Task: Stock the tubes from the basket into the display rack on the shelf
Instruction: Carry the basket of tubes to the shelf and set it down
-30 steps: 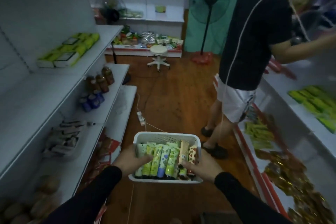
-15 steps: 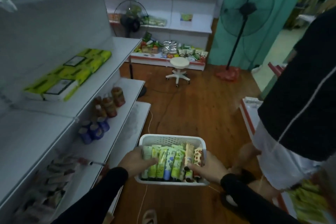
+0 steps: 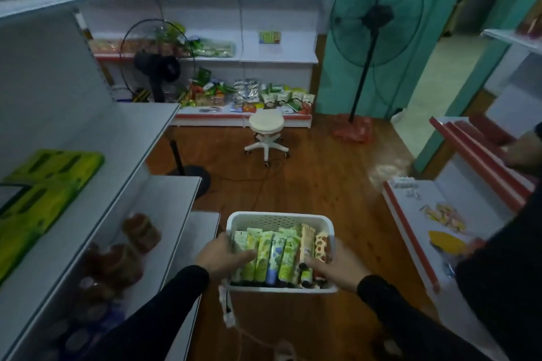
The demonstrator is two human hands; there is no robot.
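I carry a white plastic basket (image 3: 278, 218) at waist height over the wooden floor. Several tubes (image 3: 274, 255) with green, blue and orange prints lie side by side in it, caps toward me. My left hand (image 3: 220, 256) grips the basket's left rim, thumb over the nearest tubes. My right hand (image 3: 334, 268) holds the right rim, fingers resting on the tubes at that side. No display rack shows in this view.
White shelving (image 3: 132, 138) runs along my left with green packs (image 3: 44, 184) and jars (image 3: 140, 231). A white stool (image 3: 266, 126) and a standing fan (image 3: 372, 38) stand ahead. Another person's dark sleeve (image 3: 504, 272) fills the right edge by a red-edged shelf (image 3: 410, 220). A cable (image 3: 228, 311) hangs below the basket.
I have walked forward with the basket: the stool, fan and back shelves are closer. The other person has slid from the centre right to the far right edge. My grip is unchanged.
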